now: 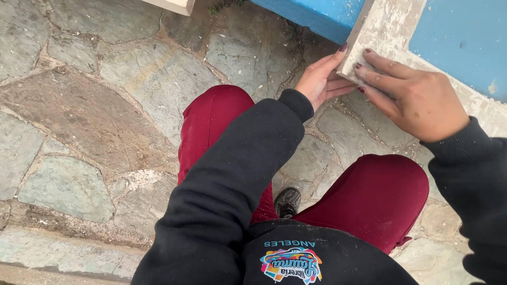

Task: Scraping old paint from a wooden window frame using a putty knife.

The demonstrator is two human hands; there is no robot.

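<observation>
Flanking the pale board [377, 31], both hands touch it above stone paving [95, 116].

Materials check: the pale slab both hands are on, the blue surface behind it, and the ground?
Pale slab: looks like wood under worn, flaky whitish paint, matte; could be plaster. Blue surface: painted, matte, chipped, dusty; base unclear. Ground: irregular flat stones, rough grey-green and brown, with mortar joints. Left hand and right hand rest on the slab.

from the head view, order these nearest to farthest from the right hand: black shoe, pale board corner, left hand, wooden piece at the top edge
1. pale board corner: under the right hand fingertips, touching.
2. left hand: just left, on the same corner.
3. black shoe: below, between the red knees.
4. wooden piece: far upper left, at the frame's edge.
</observation>
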